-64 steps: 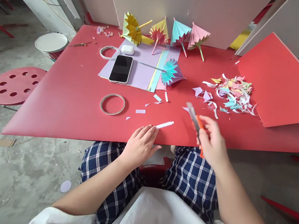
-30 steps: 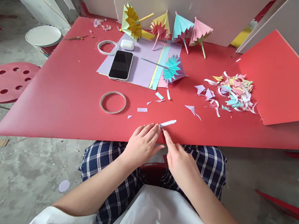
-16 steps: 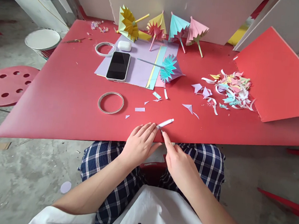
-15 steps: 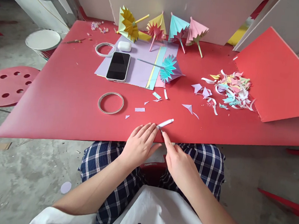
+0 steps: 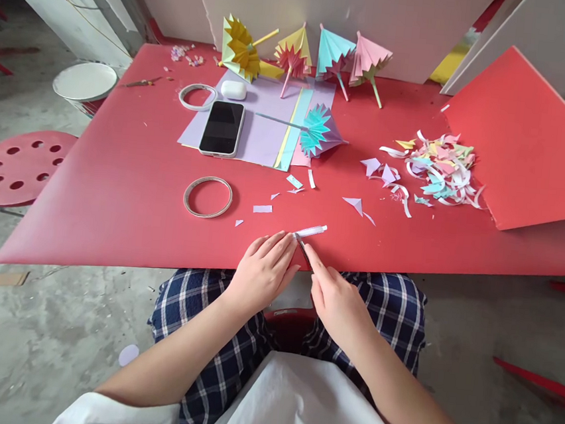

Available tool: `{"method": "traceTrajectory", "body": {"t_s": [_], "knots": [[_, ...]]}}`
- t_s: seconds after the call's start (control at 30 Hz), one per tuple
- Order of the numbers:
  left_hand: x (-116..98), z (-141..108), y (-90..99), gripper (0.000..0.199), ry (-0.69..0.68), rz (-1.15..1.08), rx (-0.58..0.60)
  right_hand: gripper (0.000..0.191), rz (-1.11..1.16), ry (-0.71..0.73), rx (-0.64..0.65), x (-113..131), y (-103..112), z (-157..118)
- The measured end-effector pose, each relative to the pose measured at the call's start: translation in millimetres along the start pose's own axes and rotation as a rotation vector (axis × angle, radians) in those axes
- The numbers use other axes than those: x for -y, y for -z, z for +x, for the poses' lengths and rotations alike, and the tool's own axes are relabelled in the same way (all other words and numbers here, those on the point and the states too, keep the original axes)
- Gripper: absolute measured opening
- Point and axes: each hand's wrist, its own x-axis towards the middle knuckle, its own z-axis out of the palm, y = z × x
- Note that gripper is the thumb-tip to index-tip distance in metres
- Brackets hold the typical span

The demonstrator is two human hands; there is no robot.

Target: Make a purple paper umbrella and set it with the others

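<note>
A narrow white paper strip (image 5: 312,231) lies near the table's front edge, its left end under the fingertips of my left hand (image 5: 264,270). That hand rests flat, palm down, with its fingers side by side. My right hand (image 5: 337,294) is closed round a thin dark blade-like tool (image 5: 302,246), index finger stretched along it. The tool's tip touches the strip beside my left fingertips. Small lilac scraps (image 5: 263,209) lie beyond my hands, and a tape ring (image 5: 208,197) is to their left.
On the red table (image 5: 115,189), a phone (image 5: 222,128) lies on coloured paper sheets. Several paper umbrellas (image 5: 336,50) stand at the back. Paper shreds (image 5: 446,171) are heaped by a red board (image 5: 533,143) at the right.
The tool's tip has shifted slightly left and my right index finger has moved back from it, showing more of the tool. The strip lies at a slightly flatter angle.
</note>
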Motion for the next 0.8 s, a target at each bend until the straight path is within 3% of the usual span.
{"method": "traceTrajectory", "body": {"t_s": [0.17, 0.8], "knots": [[0, 1, 2.0, 0.039, 0.015, -0.002, -0.001, 0.052, 0.110, 0.005, -0.022, -4, 8, -2], [2, 10, 4.8, 0.038, 0.043, 0.048, 0.014, 0.055, 0.026, -0.011, 0.028, -3, 9, 0]]}}
